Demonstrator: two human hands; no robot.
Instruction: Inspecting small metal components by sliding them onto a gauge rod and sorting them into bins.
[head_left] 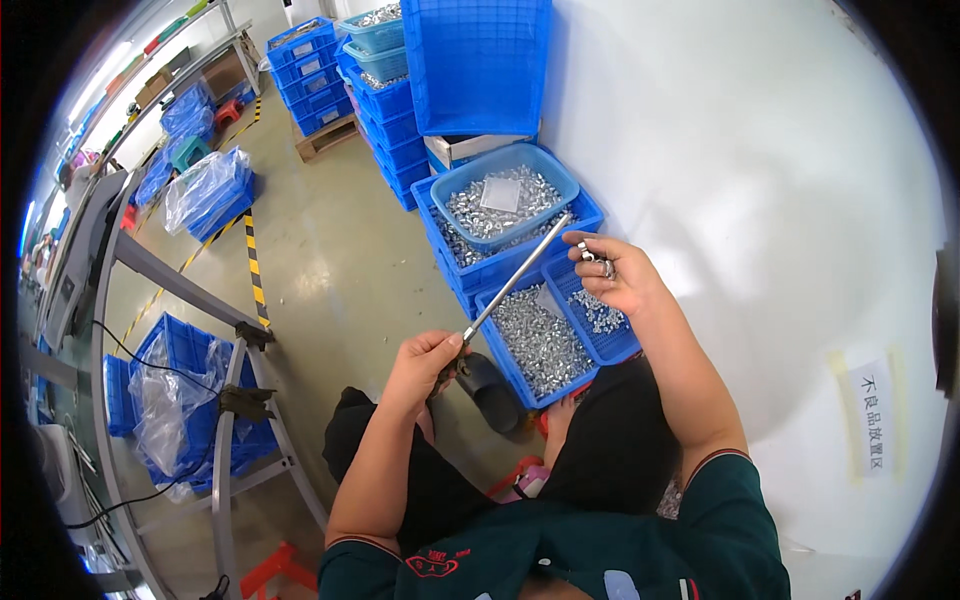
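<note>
Sitting low beside a white wall (700,100), the person works over a greenish-grey floor (330,270) marked with black-and-yellow tape (254,265). At left, a grey metal frame (180,280); behind it, plastic-wrapped blue crates (180,345). Ahead, a light-blue basket (490,243) of small silver parts, with a white slip on top, sits on a larger blue crate (475,280). Nearer: a blue bin (512,370) heaped with similar parts and, just to its right, a blue basket (612,348) holding fewer.

Left hand (430,365): closed around the lower end of a metal rod (515,278), which slants up and right above the bin. Right hand (620,275): partly curled, thumb and fingers holding a few small metal pieces (608,268); exact count unclear. Rod's far end lies near the right fingertips; contact cannot be determined.
</note>
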